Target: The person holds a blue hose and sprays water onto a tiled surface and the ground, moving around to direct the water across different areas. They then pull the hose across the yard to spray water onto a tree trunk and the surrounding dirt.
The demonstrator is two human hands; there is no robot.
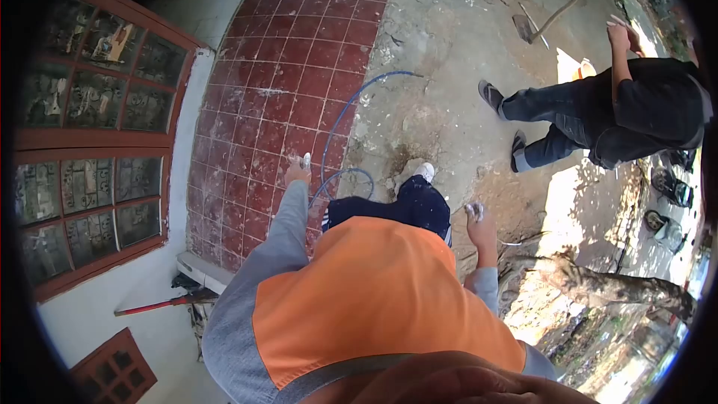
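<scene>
- Blue hose (328,144) lies between the hands, just right of the left hand (298,170), curving near to far over red tiles (254,131).
- Right hand (479,228): farther from it.
- Both look whitened; I can't tell whether either grips anything.
- Another person (649,108) stands at right.

The red square floor tiles (284,67) appear ceramic: smooth, faintly glossy, smeared with matt white residue. The grey concrete ground (449,45) is rough and matt. The long blue flexible hose (324,158) appears to be smooth plastic. The orange-and-grey shirt (374,277) is soft, matt cloth. The red-brown window frame (105,138) appears to be wood, fitted with reflective glass panes (90,183). The left hand (298,172) and right hand (479,226) carry a chalky white coating on the fingers.
</scene>
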